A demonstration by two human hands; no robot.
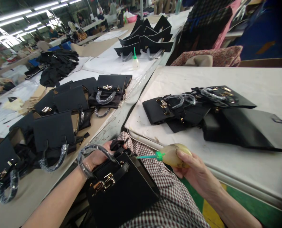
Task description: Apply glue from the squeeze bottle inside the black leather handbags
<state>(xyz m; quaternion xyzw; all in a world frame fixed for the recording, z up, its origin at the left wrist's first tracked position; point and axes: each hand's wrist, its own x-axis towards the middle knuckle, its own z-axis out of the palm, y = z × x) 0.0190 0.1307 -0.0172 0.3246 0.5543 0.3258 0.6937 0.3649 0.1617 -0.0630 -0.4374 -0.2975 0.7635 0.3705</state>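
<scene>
A black handbag (pixel 122 193) with gold hardware and a plastic-wrapped handle (pixel 93 148) rests tilted on my lap. My left hand (pixel 99 156) reaches behind that handle and grips the bag's upper edge, its fingers partly covered by black material. In my right hand (pixel 190 164) is a yellowish squeeze glue bottle (pixel 173 155), fingers wrapped round it. The bottle's thin green nozzle (pixel 147 156) points left, its tip at the open side edge of the handbag; whether it touches cannot be seen.
Several black handbags (pixel 55 129) stand on the left table. More bags (pixel 164 109) lie on the white right table (pixel 136 120), whose edge runs beside my lap. Further back are a second green-tipped bottle (pixel 135 60), upright bag pieces (pixel 155 41) and a dark cloth pile (pixel 59 65).
</scene>
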